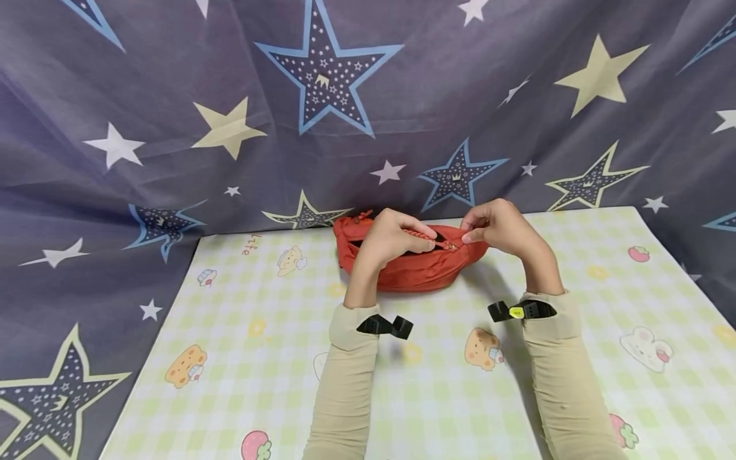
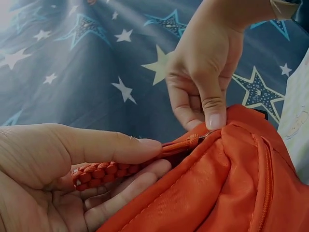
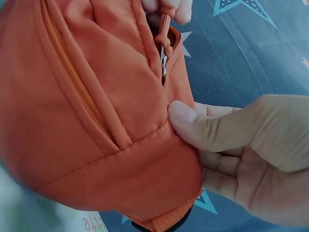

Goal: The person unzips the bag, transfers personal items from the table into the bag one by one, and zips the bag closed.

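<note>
An orange-red waist bag [image 1: 422, 276] stands at the table's far edge, its top zipper partly open with a dark gap showing. My left hand [image 1: 389, 239] pinches the braided cord zipper pull [image 2: 181, 145] between thumb and fingers. The metal zipper slider [image 3: 164, 63] sits close to the bag's right end. There my right hand [image 1: 500, 225] grips the bag's fabric, thumb on the near face and fingers behind. A second zipper [image 3: 79, 77] on the front panel looks closed in the right wrist view.
A table covered by a green-checked cloth [image 1: 276, 383] with cartoon prints lies under the bag. Right behind it hangs a dark curtain [image 1: 379, 153] with stars. Black straps with small cameras are on both wrists.
</note>
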`<state>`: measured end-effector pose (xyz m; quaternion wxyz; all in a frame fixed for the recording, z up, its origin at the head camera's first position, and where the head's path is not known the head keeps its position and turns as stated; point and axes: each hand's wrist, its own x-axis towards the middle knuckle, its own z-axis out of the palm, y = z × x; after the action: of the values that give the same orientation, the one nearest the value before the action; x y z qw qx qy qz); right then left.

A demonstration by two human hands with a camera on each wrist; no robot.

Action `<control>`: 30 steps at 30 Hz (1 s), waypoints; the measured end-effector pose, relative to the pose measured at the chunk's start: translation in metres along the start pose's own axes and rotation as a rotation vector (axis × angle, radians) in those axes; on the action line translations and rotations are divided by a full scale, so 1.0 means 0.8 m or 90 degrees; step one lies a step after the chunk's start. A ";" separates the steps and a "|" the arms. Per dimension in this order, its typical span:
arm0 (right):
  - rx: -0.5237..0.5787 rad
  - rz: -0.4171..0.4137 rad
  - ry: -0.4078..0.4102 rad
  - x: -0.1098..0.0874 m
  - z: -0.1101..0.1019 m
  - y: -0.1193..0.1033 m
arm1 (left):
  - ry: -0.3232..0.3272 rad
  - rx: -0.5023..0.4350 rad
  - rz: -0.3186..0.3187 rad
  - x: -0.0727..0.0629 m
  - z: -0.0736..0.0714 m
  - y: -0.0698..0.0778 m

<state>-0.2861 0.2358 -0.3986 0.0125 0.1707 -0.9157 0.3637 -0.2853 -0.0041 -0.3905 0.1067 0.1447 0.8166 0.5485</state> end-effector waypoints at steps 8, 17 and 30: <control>0.015 0.009 0.003 0.001 -0.002 0.000 | 0.023 -0.021 0.007 -0.010 -0.030 -0.005; 0.011 0.017 -0.017 -0.001 -0.003 0.005 | -0.009 -0.100 -0.021 -0.016 -0.058 -0.019; 0.019 0.016 -0.027 -0.002 -0.004 0.001 | -0.003 -0.143 -0.033 -0.016 -0.082 -0.042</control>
<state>-0.2849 0.2390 -0.3969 -0.0139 0.1670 -0.9123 0.3738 -0.2990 -0.0774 -0.3966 0.1384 0.1121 0.7531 0.6333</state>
